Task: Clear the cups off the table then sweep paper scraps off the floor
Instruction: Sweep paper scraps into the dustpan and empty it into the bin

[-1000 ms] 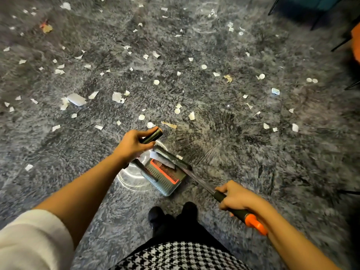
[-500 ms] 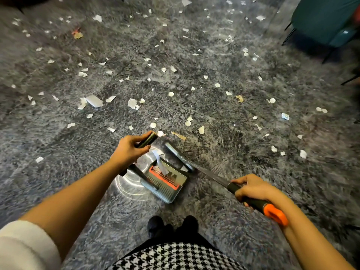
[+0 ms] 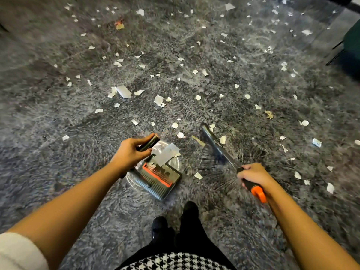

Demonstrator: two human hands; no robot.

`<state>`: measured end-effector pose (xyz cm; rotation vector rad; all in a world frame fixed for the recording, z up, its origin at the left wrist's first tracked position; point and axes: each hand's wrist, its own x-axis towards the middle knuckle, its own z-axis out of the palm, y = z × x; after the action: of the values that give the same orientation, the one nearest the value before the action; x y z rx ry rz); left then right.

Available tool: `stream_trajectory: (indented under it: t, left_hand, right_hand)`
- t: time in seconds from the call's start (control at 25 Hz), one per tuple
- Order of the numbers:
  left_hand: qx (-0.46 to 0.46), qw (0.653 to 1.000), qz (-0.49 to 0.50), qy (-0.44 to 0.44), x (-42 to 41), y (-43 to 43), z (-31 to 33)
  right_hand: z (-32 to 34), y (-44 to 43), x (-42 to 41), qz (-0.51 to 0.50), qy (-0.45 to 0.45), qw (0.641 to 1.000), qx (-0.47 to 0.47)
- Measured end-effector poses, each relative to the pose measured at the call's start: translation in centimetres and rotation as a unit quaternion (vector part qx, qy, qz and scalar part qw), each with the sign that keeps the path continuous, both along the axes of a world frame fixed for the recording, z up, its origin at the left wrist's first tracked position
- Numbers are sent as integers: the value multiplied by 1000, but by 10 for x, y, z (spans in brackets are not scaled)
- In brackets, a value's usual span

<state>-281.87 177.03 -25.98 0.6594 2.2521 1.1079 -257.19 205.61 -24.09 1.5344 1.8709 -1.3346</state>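
Change: broom [image 3: 216, 147] head swung right, off the dustpan [image 3: 161, 186] mouth, since half a second ago.
Left hand [image 3: 129, 152]: my fingers [image 3: 144, 138] curled round the dustpan's dark handle; pan sits on the floor [image 3: 58, 133], large scrap [image 3: 167, 154] inside.
Right hand [image 3: 253, 174]: fingers clamped on the broom grip.
Paper scraps [image 3: 158, 99]: strewn over the floor ahead, some beside the bristles.

On my screen I see a white sleeve [image 3: 17, 252], which looks soft and thick, on the left arm at the lower corner. Below it the forearm is bare, and the left hand [image 3: 129, 152] and right hand [image 3: 253, 173] are bare too. At the bottom edge there is a black-and-white houndstooth garment [image 3: 175, 262], then black trousers [image 3: 187, 236] and black shoes [image 3: 159, 224]
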Motion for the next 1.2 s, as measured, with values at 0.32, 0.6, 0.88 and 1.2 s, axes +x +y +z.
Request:
stream_trajectory:
  t: [0.32,0.6,0.88,1.2]
  left_hand:
    - [-37,998,40,10,-30,10,-4]
    - [-31,998,48,7,-34,5,-5]
    - [-39,998,47,4,-34,3,0]
    - [-56,998,37,9,-31,1,-1]
  right_hand:
    - [-39,16,-80,118,-39,992,-2]
    - [-50,-16,-72,242,-74,967,-28]
    - [-33,-39,-47,335,-103,934,-64]
    - [15,-30,-15,343,-67,931,-104]
